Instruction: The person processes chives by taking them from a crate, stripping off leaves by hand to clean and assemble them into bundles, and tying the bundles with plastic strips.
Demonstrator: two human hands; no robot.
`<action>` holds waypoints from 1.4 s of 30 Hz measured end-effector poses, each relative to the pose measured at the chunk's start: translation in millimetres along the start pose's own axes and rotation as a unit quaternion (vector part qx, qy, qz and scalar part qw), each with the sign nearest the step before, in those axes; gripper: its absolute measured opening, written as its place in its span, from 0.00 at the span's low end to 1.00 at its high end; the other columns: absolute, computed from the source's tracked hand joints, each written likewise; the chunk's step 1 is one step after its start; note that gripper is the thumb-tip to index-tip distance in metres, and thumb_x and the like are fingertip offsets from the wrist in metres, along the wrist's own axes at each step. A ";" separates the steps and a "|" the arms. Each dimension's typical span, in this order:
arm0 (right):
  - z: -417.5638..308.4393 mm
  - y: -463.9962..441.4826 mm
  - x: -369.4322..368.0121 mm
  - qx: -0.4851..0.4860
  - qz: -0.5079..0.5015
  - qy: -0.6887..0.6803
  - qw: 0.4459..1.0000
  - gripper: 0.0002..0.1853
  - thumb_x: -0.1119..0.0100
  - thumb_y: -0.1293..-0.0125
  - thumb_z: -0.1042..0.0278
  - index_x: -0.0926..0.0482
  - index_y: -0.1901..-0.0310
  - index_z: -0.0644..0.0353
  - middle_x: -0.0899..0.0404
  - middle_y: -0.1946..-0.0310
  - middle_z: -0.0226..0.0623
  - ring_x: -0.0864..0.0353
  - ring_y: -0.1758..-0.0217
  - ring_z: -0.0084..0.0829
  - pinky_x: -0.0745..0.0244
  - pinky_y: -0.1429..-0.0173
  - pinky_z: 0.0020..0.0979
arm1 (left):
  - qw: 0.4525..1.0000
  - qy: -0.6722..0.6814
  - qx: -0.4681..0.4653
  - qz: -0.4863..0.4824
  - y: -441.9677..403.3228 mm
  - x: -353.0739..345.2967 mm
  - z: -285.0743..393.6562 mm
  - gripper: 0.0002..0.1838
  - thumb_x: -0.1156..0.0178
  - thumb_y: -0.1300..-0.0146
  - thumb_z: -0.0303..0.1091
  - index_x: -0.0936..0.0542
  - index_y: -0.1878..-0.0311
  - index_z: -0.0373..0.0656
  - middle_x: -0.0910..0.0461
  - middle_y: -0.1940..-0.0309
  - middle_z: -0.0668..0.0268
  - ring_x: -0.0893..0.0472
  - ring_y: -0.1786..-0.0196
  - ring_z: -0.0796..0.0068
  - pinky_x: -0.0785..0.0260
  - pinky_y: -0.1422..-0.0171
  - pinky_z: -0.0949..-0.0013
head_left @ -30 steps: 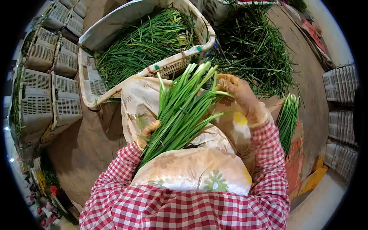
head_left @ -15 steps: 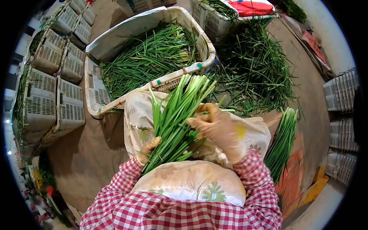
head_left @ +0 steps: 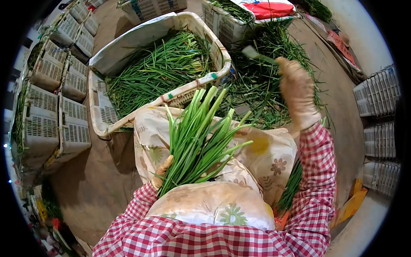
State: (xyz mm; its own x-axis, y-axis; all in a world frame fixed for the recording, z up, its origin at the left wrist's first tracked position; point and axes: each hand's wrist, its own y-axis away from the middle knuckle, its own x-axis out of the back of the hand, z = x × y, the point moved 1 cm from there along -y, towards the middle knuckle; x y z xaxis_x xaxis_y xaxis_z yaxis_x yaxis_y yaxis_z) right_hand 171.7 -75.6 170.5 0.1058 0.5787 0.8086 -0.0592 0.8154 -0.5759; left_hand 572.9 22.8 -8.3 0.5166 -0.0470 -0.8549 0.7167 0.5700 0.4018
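My gloved left hand [head_left: 162, 171] is closed round the lower left of a loose bunch of Chinese chives [head_left: 198, 139], which lies across my lap. The pale stalk ends fan out toward the top and right. My gloved right hand [head_left: 296, 92] is raised at the upper right, fingers closed on a blurred chive stalk [head_left: 262, 55] whose pale end points left. Below that hand spreads a heap of loose green leaves [head_left: 257, 94] on the floor. A patterned, stained apron [head_left: 274, 156] covers my lap under the bunch.
A white plastic crate [head_left: 147, 104] holding cut chives stands ahead. Another crate [head_left: 222, 25] with a red and white bag is behind it. Stacked crates [head_left: 40, 124] line the left side, more [head_left: 379, 139] the right. A chive bunch [head_left: 291, 190] lies beside my right arm.
My right hand has moved up and right, away from the bunch, carrying a chive stalk. The bunch has spread wider at the right, and my left hand still grips it.
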 end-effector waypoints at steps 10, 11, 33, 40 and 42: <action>-89.8 26.1 5.8 0.079 -0.113 -0.377 0.916 0.10 0.36 0.46 0.69 0.19 0.60 0.54 0.28 0.78 0.33 0.26 0.71 0.33 0.31 0.65 0.36 | 0.999 0.019 0.024 0.028 0.4 -33.9 8.0 0.30 0.46 0.34 0.46 0.36 0.34 0.39 0.30 0.39 0.58 0.26 0.40 0.67 0.32 0.35 0.63; -89.8 24.8 5.0 0.080 -0.112 -0.377 0.916 0.10 0.36 0.46 0.69 0.19 0.60 0.54 0.28 0.78 0.33 0.26 0.71 0.33 0.31 0.65 0.36 | 0.999 0.024 0.024 0.029 0.7 -38.6 9.1 0.30 0.46 0.34 0.46 0.36 0.33 0.39 0.30 0.39 0.58 0.26 0.40 0.66 0.33 0.35 0.63; -136.3 71.1 21.6 0.245 -0.234 -0.284 0.897 0.15 0.32 0.50 0.54 0.24 0.79 0.56 0.31 0.83 0.34 0.29 0.76 0.34 0.36 0.65 0.36 | 0.993 0.091 -0.037 -0.058 1.0 -9.1 12.1 0.35 0.47 0.36 0.57 0.35 0.34 0.40 0.29 0.40 0.57 0.26 0.40 0.64 0.31 0.37 0.59; -112.5 68.2 69.5 0.305 -0.369 -0.722 0.500 0.14 0.46 0.35 0.64 0.29 0.77 0.61 0.32 0.80 0.40 0.30 0.77 0.36 0.33 0.69 0.39 | 0.997 0.056 -0.017 -0.060 1.6 -53.0 19.1 0.37 0.42 0.38 0.54 0.36 0.34 0.38 0.29 0.39 0.56 0.26 0.40 0.64 0.32 0.37 0.63; -65.6 55.8 59.6 0.307 -0.194 -0.805 0.468 0.15 0.47 0.33 0.63 0.28 0.77 0.60 0.29 0.78 0.39 0.29 0.76 0.34 0.30 0.66 0.34 | 0.998 -0.063 -0.027 -0.012 4.6 -61.1 18.5 0.39 0.38 0.41 0.51 0.37 0.34 0.37 0.29 0.39 0.58 0.27 0.40 0.67 0.32 0.37 0.65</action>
State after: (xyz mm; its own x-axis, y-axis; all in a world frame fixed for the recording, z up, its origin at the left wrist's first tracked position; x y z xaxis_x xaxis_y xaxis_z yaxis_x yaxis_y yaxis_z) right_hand 239.9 3.5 178.7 -0.6301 -0.7587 0.1651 -0.6723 0.4267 -0.6049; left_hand 553.2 13.1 51.9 0.5562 -0.1616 -0.8152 0.7054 0.6104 0.3603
